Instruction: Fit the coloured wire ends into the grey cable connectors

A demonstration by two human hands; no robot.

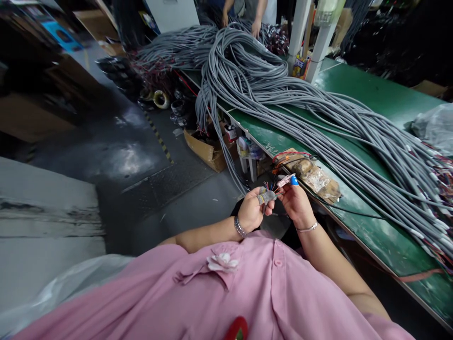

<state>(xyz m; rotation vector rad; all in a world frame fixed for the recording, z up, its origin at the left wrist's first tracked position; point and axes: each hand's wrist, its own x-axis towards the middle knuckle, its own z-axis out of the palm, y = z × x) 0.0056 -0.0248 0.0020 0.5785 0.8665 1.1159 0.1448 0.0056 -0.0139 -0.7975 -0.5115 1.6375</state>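
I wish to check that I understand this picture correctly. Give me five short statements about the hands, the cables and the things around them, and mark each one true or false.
1. Grey cables lie across the green table. True.
2. The cardboard box stands on the table. False: it is on the floor beside it.
3. The left hand is at thin coloured wires. True.
4. A metal band is around the left wrist. True.
5. Nobody else is near the cables. False: another person's hand is over their far part.

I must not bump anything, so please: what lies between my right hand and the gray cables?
A brown, tape-wrapped bundle and a thin black cable, in the head view.
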